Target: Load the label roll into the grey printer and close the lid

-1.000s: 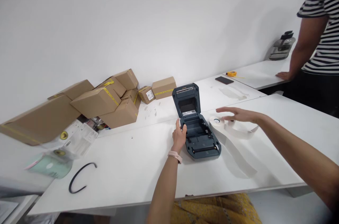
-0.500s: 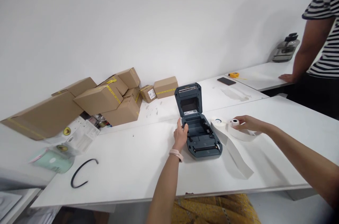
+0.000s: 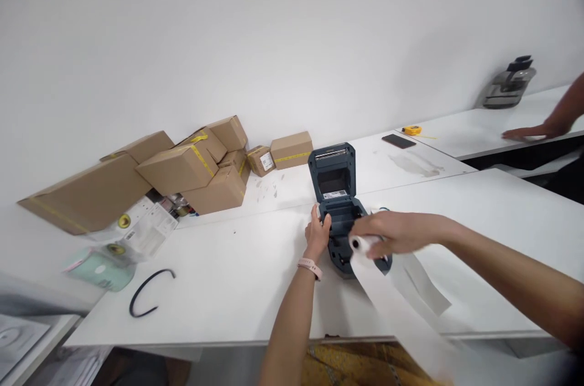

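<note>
A dark blue-grey label printer (image 3: 334,174) stands on the white table with its lid tipped up and its inside exposed. My left hand (image 3: 318,234) is closed on the printer's left edge, thumb over the rim. Above the printer's open bay, my right hand (image 3: 404,233) grips a small white label roll (image 3: 364,245) by its side. From that roll a loose paper strip (image 3: 387,304) trails down past the table's front edge. Another paper strip (image 3: 427,289) lies on the table to the right; its roll is mostly hidden behind my right hand.
Cardboard boxes (image 3: 177,168) are piled at the back left. A black curved strap (image 3: 134,298) and a mint-green pouch (image 3: 107,272) are at the left. Toward the back right are a phone (image 3: 398,141), a yellow tape measure (image 3: 411,130), a large bottle (image 3: 507,87) and another person's hand (image 3: 531,132).
My right hand has lifted the label roll from the table and carried it left over the printer, its strip unwinding. My left hand stays on the printer. The other person has shifted right, mostly out of view.
</note>
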### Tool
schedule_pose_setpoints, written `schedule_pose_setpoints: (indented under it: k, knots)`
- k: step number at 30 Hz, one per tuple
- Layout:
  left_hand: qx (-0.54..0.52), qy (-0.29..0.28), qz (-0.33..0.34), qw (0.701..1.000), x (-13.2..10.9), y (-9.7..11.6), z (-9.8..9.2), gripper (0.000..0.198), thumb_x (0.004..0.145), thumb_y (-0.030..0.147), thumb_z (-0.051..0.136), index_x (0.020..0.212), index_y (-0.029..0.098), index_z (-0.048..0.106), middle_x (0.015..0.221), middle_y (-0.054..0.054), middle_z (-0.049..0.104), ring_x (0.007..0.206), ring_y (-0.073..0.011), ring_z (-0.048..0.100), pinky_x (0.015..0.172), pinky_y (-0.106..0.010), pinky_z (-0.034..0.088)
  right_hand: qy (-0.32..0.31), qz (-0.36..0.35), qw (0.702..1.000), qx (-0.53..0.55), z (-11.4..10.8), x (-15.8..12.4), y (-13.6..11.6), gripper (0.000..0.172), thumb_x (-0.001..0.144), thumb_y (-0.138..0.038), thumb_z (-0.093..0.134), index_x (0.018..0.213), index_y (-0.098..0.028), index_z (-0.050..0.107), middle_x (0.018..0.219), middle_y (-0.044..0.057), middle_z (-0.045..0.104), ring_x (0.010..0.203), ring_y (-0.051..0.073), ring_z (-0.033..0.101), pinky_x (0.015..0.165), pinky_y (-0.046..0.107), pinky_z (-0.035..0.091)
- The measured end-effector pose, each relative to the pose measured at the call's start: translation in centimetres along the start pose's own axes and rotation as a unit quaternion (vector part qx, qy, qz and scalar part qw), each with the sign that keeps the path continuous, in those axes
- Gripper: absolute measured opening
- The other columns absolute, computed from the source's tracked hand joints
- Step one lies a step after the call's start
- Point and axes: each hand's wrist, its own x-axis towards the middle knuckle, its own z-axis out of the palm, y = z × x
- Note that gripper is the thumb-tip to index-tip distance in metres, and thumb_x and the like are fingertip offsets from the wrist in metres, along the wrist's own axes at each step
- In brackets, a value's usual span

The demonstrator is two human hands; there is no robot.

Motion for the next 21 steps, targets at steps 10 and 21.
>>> schedule_pose_setpoints:
  k: [10, 21]
  knots:
    - [-0.001, 0.002, -0.011, 1.000, -0.2, 0.3, -0.3, 0.072, 0.096, 0.054, 0.047, 0.157, 0.019, 0.034, 0.135, -0.017, 0.067, 0.129, -0.0335, 0.060, 0.108, -0.045, 0.042, 0.010, 0.179, 0.973, -0.143, 3.8, 8.9, 9.7, 0.032, 0.071, -0.029, 0.081, 0.100, -0.017, 0.073, 0.101, 0.009, 0.074, 0.105, 0.034, 0.067, 0.103, 0.050, 0.040]
    - [-0.025, -0.012, -0.056, 0.998, 0.5, 0.0, 0.1, 0.081, 0.090, 0.060, 0.056, 0.155, 0.016, 0.035, 0.137, -0.019, 0.065, 0.132, -0.0333, 0.058, 0.107, -0.043, 0.043, 0.016, 0.196, 0.967, -0.160, 6.4, 10.2, 10.9, 0.035, 0.097, -0.038, 0.062, 0.125, -0.018, 0.062, 0.127, 0.009, 0.064, 0.107, 0.023, 0.065, 0.091, 0.044, 0.056]
